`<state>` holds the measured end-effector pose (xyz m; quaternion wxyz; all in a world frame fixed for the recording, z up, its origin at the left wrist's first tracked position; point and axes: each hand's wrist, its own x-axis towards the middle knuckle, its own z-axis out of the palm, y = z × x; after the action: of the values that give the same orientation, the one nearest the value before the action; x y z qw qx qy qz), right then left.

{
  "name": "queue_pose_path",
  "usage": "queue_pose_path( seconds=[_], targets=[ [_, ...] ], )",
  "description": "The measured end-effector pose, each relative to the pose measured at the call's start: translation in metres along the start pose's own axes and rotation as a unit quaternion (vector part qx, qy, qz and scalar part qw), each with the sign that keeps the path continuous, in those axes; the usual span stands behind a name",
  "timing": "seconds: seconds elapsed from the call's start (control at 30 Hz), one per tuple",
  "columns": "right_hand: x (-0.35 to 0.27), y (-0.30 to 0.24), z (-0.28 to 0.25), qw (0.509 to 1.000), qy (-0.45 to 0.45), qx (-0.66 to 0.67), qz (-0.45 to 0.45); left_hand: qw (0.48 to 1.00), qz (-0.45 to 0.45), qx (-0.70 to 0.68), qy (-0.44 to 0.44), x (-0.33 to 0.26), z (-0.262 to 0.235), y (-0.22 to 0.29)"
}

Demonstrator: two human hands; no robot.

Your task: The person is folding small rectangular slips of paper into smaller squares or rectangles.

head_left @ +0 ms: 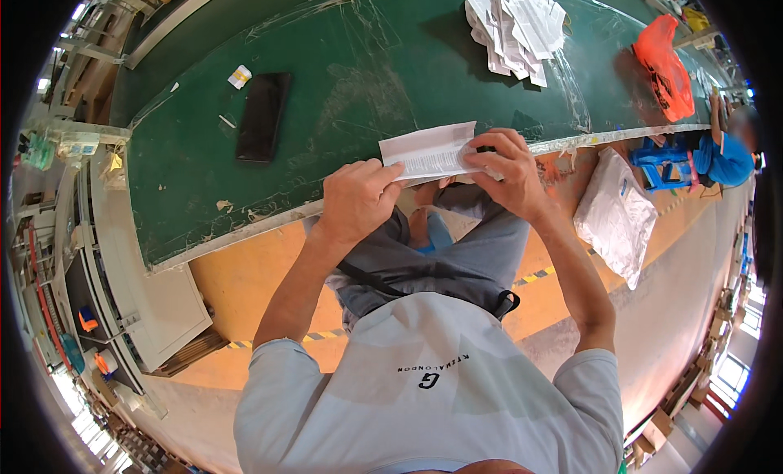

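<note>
A white printed leaflet [431,151] with a crease along its length is held up at the near edge of the green table [342,83]. My left hand [359,195] pinches its left end, thumb on the printed face. At the other end, my right hand [507,171] grips the sheet between thumb and bent fingers. The upper flap of the paper stands up away from me. Toward the far right of the table lies a loose pile of similar white paper slips [515,34].
A black phone [263,117] and a small white-and-yellow packet [240,76] lie at left. An orange plastic bag [665,68] sits at the right end. On the floor is a white sack [616,213], near a blue stool [662,163] and another person in blue [724,160].
</note>
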<state>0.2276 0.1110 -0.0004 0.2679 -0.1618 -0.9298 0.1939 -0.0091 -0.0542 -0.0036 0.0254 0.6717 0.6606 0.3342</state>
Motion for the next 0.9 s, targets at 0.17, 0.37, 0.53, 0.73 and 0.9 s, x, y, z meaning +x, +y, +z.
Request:
queue_pose_path(
  seconds=[0.17, 0.37, 0.53, 0.73, 0.9],
  targets=[
    [0.003, 0.009, 0.000, 0.995, 0.022, 0.042, 0.085, 0.984, -0.155, -0.088, -0.007, 0.009, -0.004, 0.008],
    [0.011, -0.002, 0.014, 0.986, 0.074, -0.013, 0.152, 0.978, -0.205, -0.036, 0.016, 0.017, 0.004, 0.012],
    [0.012, -0.004, 0.015, 0.983, 0.077, -0.030, 0.162, 0.975, -0.221, -0.013, 0.007, 0.020, 0.005, 0.015],
    [0.014, -0.005, 0.017, 0.983, 0.076, -0.052, 0.162, 0.972, -0.235, 0.016, -0.014, 0.022, 0.005, 0.016],
    [0.014, -0.006, 0.020, 0.982, 0.081, -0.073, 0.153, 0.969, -0.245, 0.019, -0.011, 0.023, 0.007, 0.018]
  ],
)
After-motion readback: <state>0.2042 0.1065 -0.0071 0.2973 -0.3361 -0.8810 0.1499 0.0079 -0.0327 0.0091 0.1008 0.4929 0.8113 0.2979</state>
